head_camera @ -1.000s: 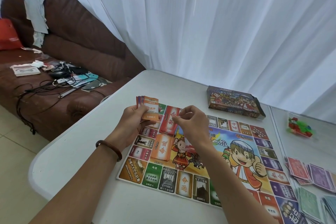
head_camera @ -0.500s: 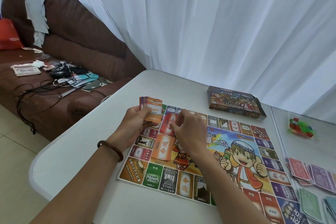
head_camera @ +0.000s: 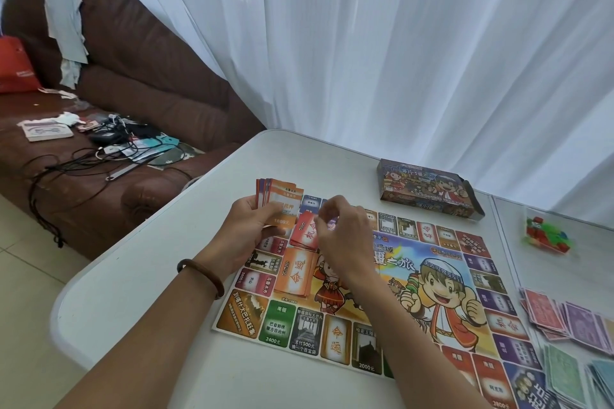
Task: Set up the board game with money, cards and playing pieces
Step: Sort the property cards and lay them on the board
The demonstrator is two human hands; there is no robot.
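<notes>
2 grips: both over board
left grip: holds fanned cards, orange on top
right grip: fingers curled at red deck; pinching or not, can't tell
orange deck: on board, between wrists
pieces: on counter, well right of grips

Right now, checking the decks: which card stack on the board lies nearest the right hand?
The red stack, at the fingertips of the right hand; the orange stack lies nearer the person.
</notes>
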